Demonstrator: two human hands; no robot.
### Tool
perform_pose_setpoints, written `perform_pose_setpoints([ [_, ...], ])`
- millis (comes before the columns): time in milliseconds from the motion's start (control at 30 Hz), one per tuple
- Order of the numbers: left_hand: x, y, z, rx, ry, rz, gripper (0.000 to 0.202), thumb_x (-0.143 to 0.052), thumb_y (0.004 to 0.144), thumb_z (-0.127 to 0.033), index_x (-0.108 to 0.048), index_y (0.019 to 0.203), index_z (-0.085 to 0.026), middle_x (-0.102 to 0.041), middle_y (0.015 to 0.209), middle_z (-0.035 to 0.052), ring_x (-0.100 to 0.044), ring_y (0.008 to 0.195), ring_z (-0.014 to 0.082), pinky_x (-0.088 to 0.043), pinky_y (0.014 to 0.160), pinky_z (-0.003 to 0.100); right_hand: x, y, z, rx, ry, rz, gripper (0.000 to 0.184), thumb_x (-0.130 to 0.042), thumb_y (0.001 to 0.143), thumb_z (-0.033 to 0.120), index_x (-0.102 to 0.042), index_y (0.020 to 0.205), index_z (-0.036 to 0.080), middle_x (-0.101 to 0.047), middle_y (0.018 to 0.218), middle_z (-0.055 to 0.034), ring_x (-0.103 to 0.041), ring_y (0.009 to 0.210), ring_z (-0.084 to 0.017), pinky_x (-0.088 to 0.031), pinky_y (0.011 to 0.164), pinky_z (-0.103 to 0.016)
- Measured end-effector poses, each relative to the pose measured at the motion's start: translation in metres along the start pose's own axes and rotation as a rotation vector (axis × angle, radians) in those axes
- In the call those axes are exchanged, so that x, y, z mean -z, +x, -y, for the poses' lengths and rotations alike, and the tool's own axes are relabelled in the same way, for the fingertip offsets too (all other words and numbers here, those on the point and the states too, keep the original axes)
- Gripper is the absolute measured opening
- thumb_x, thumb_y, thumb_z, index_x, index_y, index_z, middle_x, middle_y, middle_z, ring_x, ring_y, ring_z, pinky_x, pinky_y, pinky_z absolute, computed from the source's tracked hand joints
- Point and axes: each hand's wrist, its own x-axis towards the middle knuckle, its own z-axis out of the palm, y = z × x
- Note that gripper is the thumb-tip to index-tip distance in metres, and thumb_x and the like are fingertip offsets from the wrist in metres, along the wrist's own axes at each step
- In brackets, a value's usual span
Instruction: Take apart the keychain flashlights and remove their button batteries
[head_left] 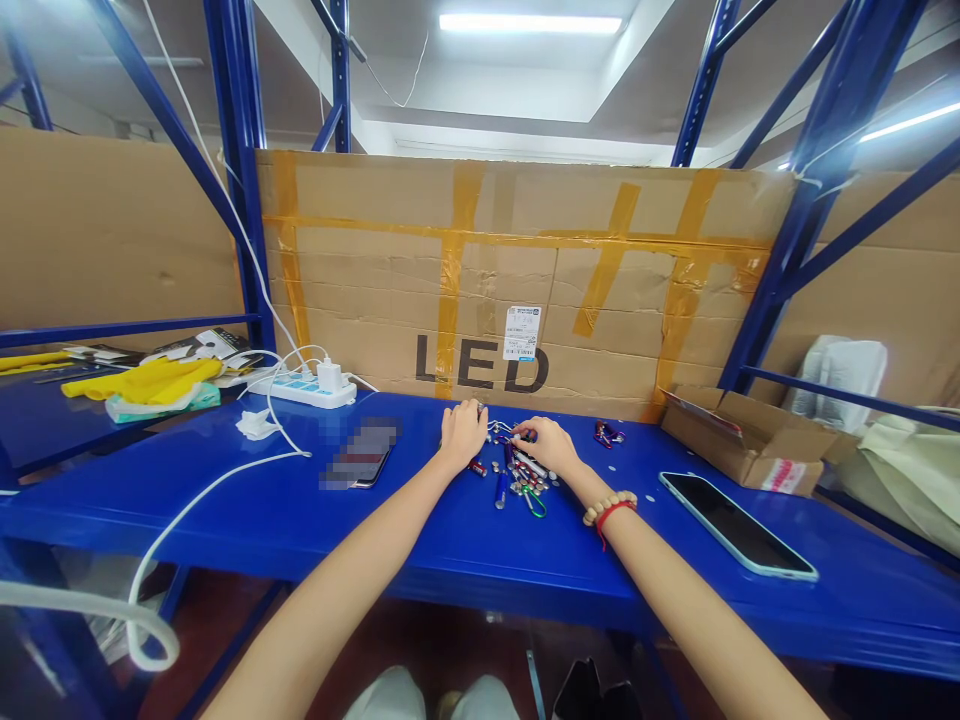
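A pile of small metal pieces point(529, 470) lies at the middle of the blue table, among them short tubes, rings and clips. At its near edge are a blue tube point(501, 490) and a green carabiner clip point(535, 503). My left hand point(463, 436) is at the pile's far left side, fingers curled forward and closed; what they hold is hidden. Just below it lies a small red tube point(478, 467). My right hand point(549, 446) reaches over the pile's right side with thumb and fingers pinched together. The piece in that pinch is too small to name.
A blurred-out phone point(361, 455) lies left of my hands, near a white power strip point(304, 388) with cables. Rightward are a small cluster of clips point(607, 434), a light-blue-edged phone point(739, 525) and an open carton point(750, 440). A large cardboard sheet point(360, 280) stands behind.
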Motion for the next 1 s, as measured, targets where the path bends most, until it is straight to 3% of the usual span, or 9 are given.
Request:
perform_pose_setpoints([
  [133,0.0008,-0.0004,-0.0009,0.004,-0.006,0.000,0.028,-0.030,0.092,-0.031,-0.053,0.087,-0.016,-0.064,0.099,0.0096,-0.058,0.099,0.0228,-0.036,0.086,0.037,-0.0003,0.0004,-0.0001,-0.009,0.006,-0.020,0.016,-0.057,0.081,0.030,-0.069,0.089,0.022,-0.069,0.092,-0.0005,-0.059,0.081,-0.015,-0.041,0.068,-0.024],
  [367,0.0026,-0.0016,-0.0019,0.005,-0.007,0.011,0.029,-0.029,0.092,-0.030,-0.054,0.088,-0.016,-0.064,0.100,0.0098,-0.058,0.099,0.0229,-0.036,0.087,0.038,-0.0008,0.0005,-0.0014,-0.051,0.003,-0.045,0.019,-0.055,0.078,0.020,-0.068,0.092,0.023,-0.068,0.094,0.0000,-0.059,0.083,-0.015,-0.042,0.070,-0.025],
  [567,0.0023,-0.0015,-0.0017,0.007,-0.001,0.019,0.030,-0.028,0.092,-0.031,-0.054,0.092,-0.016,-0.064,0.103,0.0098,-0.057,0.100,0.0229,-0.035,0.089,0.038,-0.0052,0.0019,-0.0043,-0.059,0.061,-0.140,0.028,-0.046,0.083,0.016,-0.063,0.104,0.023,-0.064,0.102,-0.0022,-0.059,0.080,-0.013,-0.044,0.069,-0.025],
  [733,0.0007,-0.0011,-0.0011,-0.002,0.007,0.022,0.031,-0.027,0.092,-0.031,-0.054,0.091,-0.016,-0.064,0.102,0.0104,-0.057,0.099,0.0234,-0.036,0.088,0.038,-0.0093,0.0042,-0.0089,-0.036,0.088,-0.196,0.028,-0.039,0.089,0.017,-0.063,0.102,0.024,-0.061,0.103,-0.0031,-0.059,0.081,-0.013,-0.045,0.067,-0.023],
  [1000,-0.0001,-0.0007,-0.0007,-0.007,0.002,0.024,0.031,-0.027,0.092,-0.032,-0.054,0.092,-0.016,-0.064,0.103,0.0103,-0.057,0.100,0.0233,-0.036,0.089,0.038,-0.0033,0.0023,-0.0037,-0.075,0.097,-0.143,0.021,-0.048,0.086,0.022,-0.064,0.100,0.023,-0.060,0.102,-0.0015,-0.059,0.076,-0.012,-0.044,0.068,-0.023],
])
